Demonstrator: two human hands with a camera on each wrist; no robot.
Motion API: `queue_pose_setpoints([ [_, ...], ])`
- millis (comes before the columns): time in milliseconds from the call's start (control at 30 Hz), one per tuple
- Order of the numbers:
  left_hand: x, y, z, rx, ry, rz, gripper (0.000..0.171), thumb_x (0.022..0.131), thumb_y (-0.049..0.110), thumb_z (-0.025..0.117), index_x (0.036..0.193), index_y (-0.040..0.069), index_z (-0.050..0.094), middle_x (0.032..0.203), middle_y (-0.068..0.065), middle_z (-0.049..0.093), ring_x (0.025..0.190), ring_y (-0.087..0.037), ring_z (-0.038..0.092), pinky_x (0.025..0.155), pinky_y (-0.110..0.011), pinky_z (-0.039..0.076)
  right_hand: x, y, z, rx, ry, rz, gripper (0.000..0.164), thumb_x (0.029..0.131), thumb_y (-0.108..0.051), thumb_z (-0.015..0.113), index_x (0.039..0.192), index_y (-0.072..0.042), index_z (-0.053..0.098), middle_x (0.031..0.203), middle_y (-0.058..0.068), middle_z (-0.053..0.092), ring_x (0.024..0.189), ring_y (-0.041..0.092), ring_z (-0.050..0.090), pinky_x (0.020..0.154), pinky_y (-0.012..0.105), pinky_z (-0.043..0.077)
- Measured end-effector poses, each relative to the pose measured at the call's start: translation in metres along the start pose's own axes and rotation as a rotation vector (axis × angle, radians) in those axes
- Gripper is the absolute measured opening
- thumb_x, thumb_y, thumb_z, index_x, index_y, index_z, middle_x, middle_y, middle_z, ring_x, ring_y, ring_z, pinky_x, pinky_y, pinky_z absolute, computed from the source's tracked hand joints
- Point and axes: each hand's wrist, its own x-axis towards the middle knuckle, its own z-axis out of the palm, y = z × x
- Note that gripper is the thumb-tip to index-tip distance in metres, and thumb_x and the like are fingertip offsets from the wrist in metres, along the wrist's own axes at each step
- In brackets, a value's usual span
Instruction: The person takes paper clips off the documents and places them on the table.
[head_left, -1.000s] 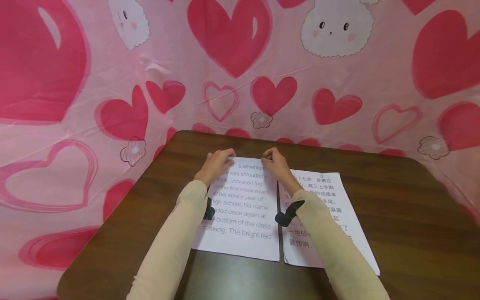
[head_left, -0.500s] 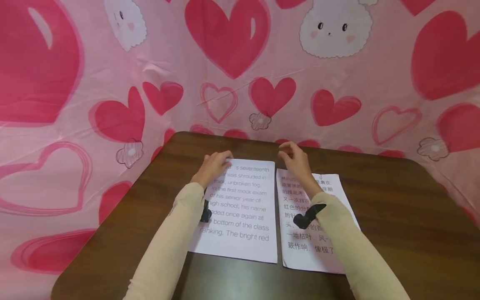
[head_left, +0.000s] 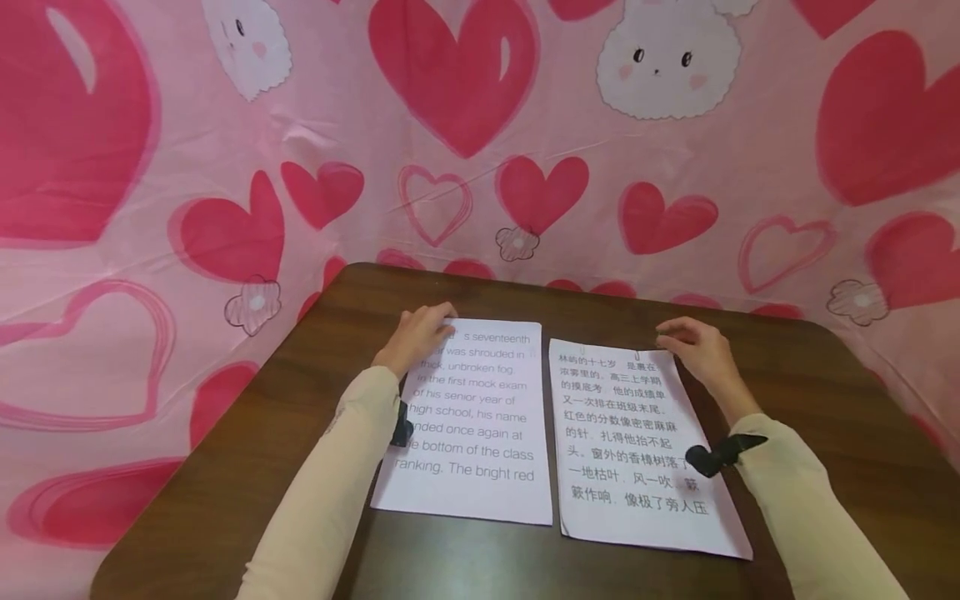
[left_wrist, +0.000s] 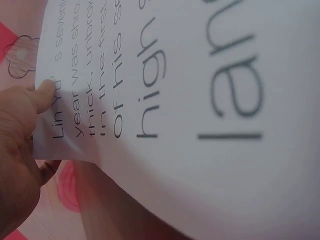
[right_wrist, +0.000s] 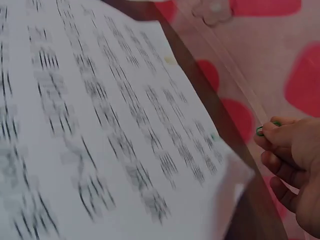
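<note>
My left hand (head_left: 416,337) grips the top left corner of the English-text paper (head_left: 476,492), which lies on the table. In the left wrist view, a digit lies on top of that paper and another shows under its edge. My right hand (head_left: 701,354) is above the top right corner of the Chinese-text paper (head_left: 622,533), apart from it. It pinches a small green paper clip (right_wrist: 260,131) between thumb and finger. A green clip (right_wrist: 215,136) and a yellowish clip (right_wrist: 171,61) sit on the top edge of the Chinese-text paper.
Both papers lie side by side on a dark brown wooden table (head_left: 840,467) with rounded corners, a narrow gap between them. A pink cloth (head_left: 555,108) with hearts and rabbit faces hangs behind and at the left.
My right hand has moved right, from the top right corner of the English-text paper to beyond the Chinese-text paper's top right corner. My left hand stays at its corner.
</note>
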Motion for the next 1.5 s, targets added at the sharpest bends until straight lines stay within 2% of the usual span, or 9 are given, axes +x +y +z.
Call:
queue_pose_setpoints([
  [233,-0.004,-0.006,-0.005,0.003,0.007,0.007,0.027,0.099,0.02,0.063,0.126,0.015,0.061,0.122,-0.008,0.07,0.107,-0.027,0.059,0.1,-0.042,0.033,-0.01,0.027,-0.023,-0.05,-0.065,-0.023,0.029,0.097,-0.024,0.067,0.118,-0.003,0.068,0.11,0.027,0.072,0.078,-0.004,0.057,0.067,0.018,0.048],
  [533,-0.004,-0.012,-0.005,-0.014,-0.028,-0.048,0.03,0.099,0.023,0.063,0.128,0.018,0.057,0.125,-0.007,0.067,0.11,-0.026,0.055,0.102,-0.044,0.037,-0.014,0.038,-0.029,-0.161,-0.123,-0.076,0.023,0.095,-0.018,0.069,0.11,-0.001,0.069,0.104,0.026,0.073,0.096,0.041,0.066,0.077,0.04,0.05],
  [733,-0.006,-0.009,-0.005,-0.025,-0.065,-0.059,0.033,0.1,0.019,0.061,0.133,0.021,0.053,0.127,-0.006,0.064,0.114,-0.028,0.049,0.102,-0.047,0.042,-0.012,0.053,-0.03,-0.219,-0.147,-0.069,0.024,0.095,-0.016,0.068,0.11,0.003,0.068,0.103,0.029,0.071,0.095,0.044,0.064,0.075,0.042,0.05],
  [933,-0.004,-0.004,-0.006,-0.011,-0.049,-0.016,0.032,0.101,0.015,0.059,0.131,0.021,0.052,0.124,-0.007,0.062,0.112,-0.028,0.048,0.101,-0.045,0.041,-0.013,0.066,-0.034,-0.259,-0.163,-0.017,0.034,0.097,-0.02,0.066,0.121,0.004,0.065,0.118,0.036,0.064,0.099,0.048,0.06,0.081,0.057,0.049],
  [1067,-0.001,-0.003,-0.005,0.015,-0.03,-0.014,0.032,0.1,0.015,0.06,0.13,0.019,0.052,0.123,-0.008,0.063,0.112,-0.029,0.048,0.101,-0.044,0.041,-0.013,0.066,-0.034,-0.26,-0.13,-0.045,0.035,0.099,-0.02,0.063,0.123,0.005,0.064,0.123,0.038,0.061,0.103,0.052,0.059,0.087,0.063,0.048],
  [1167,-0.001,-0.002,-0.004,0.02,-0.023,-0.022,0.031,0.099,0.016,0.063,0.128,0.02,0.053,0.121,-0.008,0.063,0.111,-0.029,0.048,0.1,-0.045,0.042,-0.011,0.054,-0.029,-0.237,-0.041,-0.086,0.032,0.101,-0.019,0.059,0.123,0.004,0.064,0.123,0.036,0.062,0.107,0.053,0.057,0.091,0.066,0.045],
  [1267,0.001,-0.002,-0.002,0.024,-0.004,-0.003,0.029,0.098,0.017,0.065,0.124,0.022,0.054,0.117,-0.007,0.063,0.108,-0.028,0.049,0.099,-0.043,0.04,-0.005,0.023,-0.018,-0.194,0.036,-0.143,0.029,0.103,-0.019,0.056,0.122,0.002,0.064,0.122,0.032,0.064,0.109,0.049,0.057,0.095,0.065,0.044],
  [1400,0.004,-0.001,0.002,0.002,0.018,0.025,0.028,0.098,0.016,0.065,0.123,0.022,0.055,0.115,-0.006,0.064,0.106,-0.026,0.051,0.099,-0.043,0.039,0.009,-0.034,0.006,-0.133,0.0,-0.252,0.029,0.102,-0.018,0.058,0.122,0.001,0.065,0.121,0.027,0.067,0.108,0.043,0.061,0.096,0.059,0.046],
  [1500,0.006,0.002,0.007,-0.037,0.021,0.043,0.028,0.098,0.014,0.064,0.123,0.02,0.056,0.117,-0.006,0.064,0.108,-0.026,0.053,0.102,-0.043,0.043,0.02,-0.074,0.032,-0.107,-0.094,-0.308,0.031,0.101,-0.018,0.06,0.125,0.001,0.065,0.124,0.024,0.067,0.112,0.04,0.062,0.099,0.056,0.047],
])
